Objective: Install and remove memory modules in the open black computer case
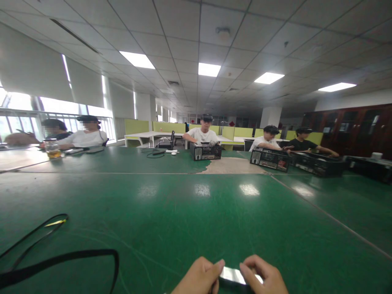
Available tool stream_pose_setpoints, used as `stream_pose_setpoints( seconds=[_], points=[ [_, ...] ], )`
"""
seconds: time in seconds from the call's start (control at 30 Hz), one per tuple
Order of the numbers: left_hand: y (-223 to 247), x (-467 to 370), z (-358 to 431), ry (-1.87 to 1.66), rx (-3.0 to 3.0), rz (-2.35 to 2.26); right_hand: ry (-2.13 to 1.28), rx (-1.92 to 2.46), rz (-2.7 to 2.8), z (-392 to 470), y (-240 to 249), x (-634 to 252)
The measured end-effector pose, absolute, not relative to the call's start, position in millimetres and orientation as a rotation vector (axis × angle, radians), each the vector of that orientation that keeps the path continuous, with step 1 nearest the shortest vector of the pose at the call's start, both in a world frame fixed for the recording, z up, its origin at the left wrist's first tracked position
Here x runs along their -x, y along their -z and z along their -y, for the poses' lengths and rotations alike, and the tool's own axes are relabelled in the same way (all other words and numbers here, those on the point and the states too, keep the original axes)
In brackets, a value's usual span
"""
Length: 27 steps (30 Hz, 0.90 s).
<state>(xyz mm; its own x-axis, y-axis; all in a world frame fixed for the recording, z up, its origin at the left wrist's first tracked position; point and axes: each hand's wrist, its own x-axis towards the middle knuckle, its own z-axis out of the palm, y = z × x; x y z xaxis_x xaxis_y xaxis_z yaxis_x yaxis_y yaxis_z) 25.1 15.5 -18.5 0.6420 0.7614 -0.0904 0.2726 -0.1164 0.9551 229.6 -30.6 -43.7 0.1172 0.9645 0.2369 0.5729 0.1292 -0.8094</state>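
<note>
Pinching the left end of a strip between thumb and curled fingers, the left hand sits at the bottom centre of the frame; just to its right, the right hand grips the other end the same way, thumb laid across it. Under them spreads the bench, a smooth, glossy green surface with fine curved scratches and blurred patches of reflected ceiling light. Thin pale seams cross it, and near the middle of the frame its green layer ends in a ragged edge around a bare beige patch.

At lower left, a flat black cable bends sharply near its right end, and a thinner black cord loops behind it, with a yellow tag near its bend. The bench between these and the hands is unobstructed. Farther off, at left, stands a clear jar with amber liquid. Boxy black metal cases stand at centre and right, with co-workers seated behind them.

The strip is narrow and flat, its upper face bright silvery white with glare, its near edge dark. Fingers cover both ends, and the bottom of the frame lies close below it.
</note>
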Motion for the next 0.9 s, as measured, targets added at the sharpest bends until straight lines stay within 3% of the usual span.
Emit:
stream_pose_setpoints(
  seconds=[0.37, 0.6, 0.9],
  points=[
    [24.9, -26.5, -16.0, -0.525, -1.547, -0.971, -1.237, 1.194, 0.903, 26.0, 45.4, -229.3],
    [21.9, -26.1, -13.1, -0.553, -1.584, -0.946, -1.188, 1.400, 0.984, 24.9, 53.3, -227.8],
    [20.9, -22.4, -15.6, -0.526, -1.561, -0.963, -1.309, 1.210, 0.774, 27.5, 46.2, -221.9]
  ],
)
